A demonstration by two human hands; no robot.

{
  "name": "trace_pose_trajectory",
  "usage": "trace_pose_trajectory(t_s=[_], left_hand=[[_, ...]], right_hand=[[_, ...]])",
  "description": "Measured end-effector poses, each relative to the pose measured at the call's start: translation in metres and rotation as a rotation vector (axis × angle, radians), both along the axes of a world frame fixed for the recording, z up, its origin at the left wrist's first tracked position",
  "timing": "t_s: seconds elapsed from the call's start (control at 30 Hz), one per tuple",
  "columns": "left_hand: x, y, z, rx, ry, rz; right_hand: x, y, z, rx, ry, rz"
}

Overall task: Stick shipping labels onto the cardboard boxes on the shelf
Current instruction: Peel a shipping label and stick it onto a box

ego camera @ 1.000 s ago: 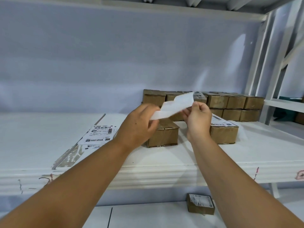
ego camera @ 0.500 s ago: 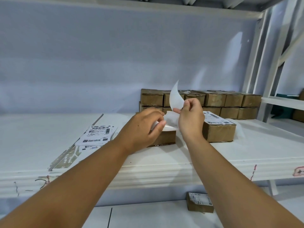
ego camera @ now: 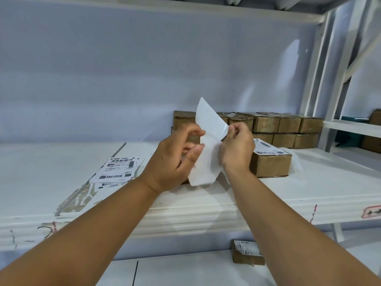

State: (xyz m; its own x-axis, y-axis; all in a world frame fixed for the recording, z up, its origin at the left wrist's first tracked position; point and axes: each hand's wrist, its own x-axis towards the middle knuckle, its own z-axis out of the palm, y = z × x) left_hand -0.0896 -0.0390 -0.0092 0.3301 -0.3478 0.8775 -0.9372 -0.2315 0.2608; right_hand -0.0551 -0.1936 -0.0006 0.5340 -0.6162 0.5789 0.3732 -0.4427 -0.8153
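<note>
Both hands hold one white shipping label (ego camera: pixel 208 145) upright above the shelf, its blank side toward me. My left hand (ego camera: pixel 175 162) pinches its left edge between thumb and fingers. My right hand (ego camera: pixel 237 147) pinches its right edge near the top. The sheet seems to split into two layers, one curling up. A small cardboard box (ego camera: pixel 185 180) sits behind my left hand, almost wholly hidden. To the right stands a labelled cardboard box (ego camera: pixel 270 162). A stack of printed labels (ego camera: pixel 117 170) lies on the shelf to the left.
Two rows of stacked brown boxes (ego camera: pixel 284 129) line the back wall on the white shelf (ego camera: pixel 206 211). Another labelled box (ego camera: pixel 247 252) sits on the lower shelf. White uprights (ego camera: pixel 321 79) stand at the right, with a side shelf beyond.
The label has been lifted and turned upright between my hands, and its layers have come further apart. Both hands rose slightly above the hidden box.
</note>
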Motion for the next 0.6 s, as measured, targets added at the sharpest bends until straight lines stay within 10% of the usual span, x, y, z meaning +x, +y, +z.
trace_pose_trajectory(t_s=[0.27, 0.6], left_hand=[[0.01, 0.004, 0.008, -0.254, 0.206, 0.258], [0.012, 0.001, 0.018, -0.499, 0.814, -0.254]], right_hand=[[-0.012, 0.006, 0.004, -0.092, -0.222, 0.032], [-0.021, 0.024, 0.0, -0.552, -0.476, 0.155]])
